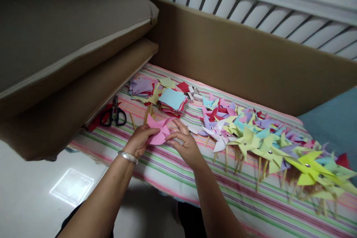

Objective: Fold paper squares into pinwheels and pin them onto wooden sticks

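Pink paper (pixel 157 139): it is in your left hand (pixel 141 139), above the striped cloth (pixel 173 171); expect it to be very light, springy along its curved blades and quick to crease or tear.
Left-hand grip: your thumb lies flat on the face of the paper, fingers behind, pinching its left side.
Right-hand reach: your right hand (pixel 182 143) is at the right edge with fingers spread and half bent; you cannot tell whether they pinch the paper or only brush it.
Best hold: favour the middle, where the folded layers should be stiffest; treat the pointed tips gently, since they probably bend easily.
Pinwheels (pixel 245 142): to your right, a crowded row of pointed, matte paper shapes in yellow, purple, pink, red and blue, some with shiny round centres, on thin straight sticks (pixel 259 174).
Paper stacks (pixel 172 98): just beyond your hands, flat pieces, a pale blue one topping the nearer pile.
Loose sticks (pixel 150 113): slim, wooden-looking, just behind the pink paper.
Scissors (pixel 113 111): dark looped handles, near your left, resting partly by something red.
Cushions (pixel 72 26): thick, smooth, brown, piled at your left.
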### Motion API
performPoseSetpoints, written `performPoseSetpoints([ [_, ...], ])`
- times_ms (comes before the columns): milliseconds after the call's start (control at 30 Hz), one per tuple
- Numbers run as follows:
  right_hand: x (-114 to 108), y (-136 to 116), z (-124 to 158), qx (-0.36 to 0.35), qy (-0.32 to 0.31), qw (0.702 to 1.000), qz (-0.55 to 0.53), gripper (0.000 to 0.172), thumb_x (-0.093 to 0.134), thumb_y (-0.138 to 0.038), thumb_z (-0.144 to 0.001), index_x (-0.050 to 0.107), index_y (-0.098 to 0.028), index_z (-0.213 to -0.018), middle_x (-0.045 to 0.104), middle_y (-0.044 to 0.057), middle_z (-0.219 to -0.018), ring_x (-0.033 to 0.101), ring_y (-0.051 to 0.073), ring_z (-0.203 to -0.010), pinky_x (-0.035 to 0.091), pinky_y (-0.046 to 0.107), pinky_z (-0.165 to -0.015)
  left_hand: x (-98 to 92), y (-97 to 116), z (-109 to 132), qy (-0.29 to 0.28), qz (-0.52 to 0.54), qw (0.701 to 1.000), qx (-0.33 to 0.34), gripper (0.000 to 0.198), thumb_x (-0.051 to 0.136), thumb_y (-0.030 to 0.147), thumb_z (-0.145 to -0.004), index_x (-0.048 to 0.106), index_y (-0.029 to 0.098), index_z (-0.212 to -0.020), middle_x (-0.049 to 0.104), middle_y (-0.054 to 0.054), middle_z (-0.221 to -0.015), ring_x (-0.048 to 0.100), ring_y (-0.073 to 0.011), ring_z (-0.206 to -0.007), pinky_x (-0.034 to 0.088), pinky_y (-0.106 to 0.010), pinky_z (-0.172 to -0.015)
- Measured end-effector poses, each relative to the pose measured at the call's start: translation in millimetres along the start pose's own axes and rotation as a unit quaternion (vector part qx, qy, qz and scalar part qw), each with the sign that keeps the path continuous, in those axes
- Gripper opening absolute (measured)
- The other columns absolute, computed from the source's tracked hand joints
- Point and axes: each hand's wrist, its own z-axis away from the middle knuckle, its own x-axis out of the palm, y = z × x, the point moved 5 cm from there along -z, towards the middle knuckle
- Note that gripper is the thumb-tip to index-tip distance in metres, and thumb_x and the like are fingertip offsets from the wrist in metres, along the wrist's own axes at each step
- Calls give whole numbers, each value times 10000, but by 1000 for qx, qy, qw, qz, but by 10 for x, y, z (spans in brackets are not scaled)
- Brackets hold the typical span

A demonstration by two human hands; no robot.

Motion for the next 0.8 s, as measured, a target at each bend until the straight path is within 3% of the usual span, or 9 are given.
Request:
performPoseSetpoints([
  [200, 49, 71, -17, 66, 72, 994, -48, 82, 625, -265, -733, 687, -211, -729, 436, 84, -1369, 349, 252, -1294, 225, 447, -1071, 54, -114, -10, 6, -18, 1000, 2, 205, 743, 191, -513, 693, 116, -698, 667, -27, -590, 569, -124, -515, 441, -243, -548],
  [400, 71, 132, -24, 120, 84, 988, -42, 59, 648, -261, -690, 679, -213, -674, 511, 84, -1295, 363, 267, -1283, 241, 452, -1060, 75, -155, -32, -5, -23, 1000, 18, 192, 720, 158, -521, 713, 116, -708, 677, -30, -588, 579, -122, -540, 422, -218, -556],
  [800, 52, 144, -19, 127, 104, 986, -13, 107, 645, -281, -698, 669, -209, -623, 566, 105, -1199, 460, 283, -1203, 329, 458, -1004, 84, -190, -43, -24, -29, 999, 18, 210, 746, 188, -524, 720, 121, -722, 697, -45, -639, 601, -134, -593, 434, -228, -610],
])
